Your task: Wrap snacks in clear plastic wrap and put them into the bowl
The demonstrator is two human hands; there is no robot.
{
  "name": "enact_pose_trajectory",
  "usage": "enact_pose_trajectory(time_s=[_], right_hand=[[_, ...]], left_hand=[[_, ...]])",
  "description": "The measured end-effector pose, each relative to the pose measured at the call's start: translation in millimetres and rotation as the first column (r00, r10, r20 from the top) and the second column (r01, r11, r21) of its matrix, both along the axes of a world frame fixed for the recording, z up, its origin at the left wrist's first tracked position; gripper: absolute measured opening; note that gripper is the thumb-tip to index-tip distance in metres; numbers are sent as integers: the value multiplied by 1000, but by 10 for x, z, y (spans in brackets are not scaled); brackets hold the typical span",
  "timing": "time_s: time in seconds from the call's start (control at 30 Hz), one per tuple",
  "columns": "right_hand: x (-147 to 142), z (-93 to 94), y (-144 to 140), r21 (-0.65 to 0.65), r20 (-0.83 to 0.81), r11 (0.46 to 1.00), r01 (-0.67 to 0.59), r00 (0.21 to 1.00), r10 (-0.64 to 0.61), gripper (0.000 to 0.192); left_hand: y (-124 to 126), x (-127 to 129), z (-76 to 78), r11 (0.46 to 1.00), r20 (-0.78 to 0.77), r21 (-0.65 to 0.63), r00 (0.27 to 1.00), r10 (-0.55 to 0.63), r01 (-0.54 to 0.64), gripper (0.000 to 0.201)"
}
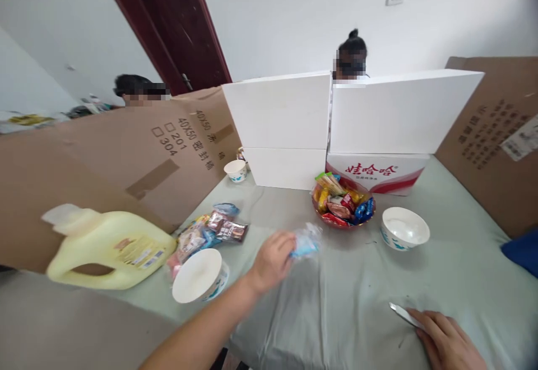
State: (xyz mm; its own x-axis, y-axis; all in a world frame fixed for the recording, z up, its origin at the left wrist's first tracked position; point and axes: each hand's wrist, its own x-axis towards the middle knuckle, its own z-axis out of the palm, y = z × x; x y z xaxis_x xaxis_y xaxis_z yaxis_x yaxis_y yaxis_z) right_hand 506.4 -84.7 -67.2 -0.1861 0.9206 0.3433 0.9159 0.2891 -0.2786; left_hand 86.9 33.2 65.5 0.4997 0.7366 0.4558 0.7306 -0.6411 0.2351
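My left hand [274,258] reaches over the middle of the table, closed on one end of a small clear plastic packet [306,244] with light blue on it. Just beyond the packet is a reddish bowl [336,223] heaped with colourful wrapped snacks [341,199]. At the lower right, my right hand [448,339] is closed around a slim whitish tool [404,315], its narrow tip pointing up and left; its exact kind is unclear. A white paper bowl [406,229] with a blue-green pattern stands beyond the right hand. Another white bowl [197,277] sits tilted left of my left forearm.
Wrapped snacks [229,230] lie in a pile at the left, near a large pale-yellow jug [113,246] on its side. Brown cardboard panels [84,162] and white boxes [290,118] border the table. A small bowl [236,171] stands farther back. Two people are behind the boxes.
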Motion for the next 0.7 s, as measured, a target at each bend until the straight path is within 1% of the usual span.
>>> enact_pose_trajectory(time_s=[0.03, 0.07, 0.13, 0.2, 0.27, 0.33, 0.4, 0.47, 0.53, 0.6, 0.63, 0.7], right_hand=[[-44, 67, -13, 3, 16, 1000, 18, 1000, -18, 28], [-87, 134, -25, 6, 28, 999, 31, 999, -32, 28], [-169, 262, -40, 4, 36, 999, 47, 998, -47, 28], [-259, 388, -38, 2, 10, 998, 65, 998, -65, 28], [-398, 524, -8, 2, -29, 997, 71, 997, -71, 29], [-615, 667, 56, -4, -56, 1000, 26, 998, -26, 30], [-902, 802, 142, -28, -50, 997, -77, 996, 76, 33], [-1208, 911, 230, -62, -2, 981, -183, 983, 183, 40], [-1448, 982, 301, -105, 70, 963, -248, 964, 256, 42], [-1539, 1006, 341, -141, 118, 951, -274, 949, 291, 41], [-1513, 998, 350, -151, 123, 950, -272, 949, 291, 41], [-1313, 940, 348, -149, 100, 960, -239, 962, 255, 44]], left_hand=[[-94, 158, -151, 994, 19, 40, 995, -101, 100, 23], [-192, 303, -299, 984, 21, 68, 986, -163, 162, 25], [-388, 527, -546, 978, 29, 56, 979, -201, 199, 29], [-551, 635, -692, 978, 31, -10, 977, -209, 209, 28], [-654, 637, -743, 972, 35, -76, 974, -222, 224, 26], [-697, 586, -748, 963, 64, -92, 967, -248, 253, 26], [-703, 538, -758, 966, 128, -68, 962, -239, 249, 24], [-695, 519, -792, 976, 211, -64, 959, -190, 207, 23], [-684, 522, -838, 984, 278, -80, 951, -133, 161, 29], [-674, 530, -874, 986, 304, -87, 946, -113, 145, 38], [-670, 530, -884, 985, 300, -88, 947, -113, 146, 43], [-663, 523, -893, 983, 269, -96, 955, -128, 159, 53]])
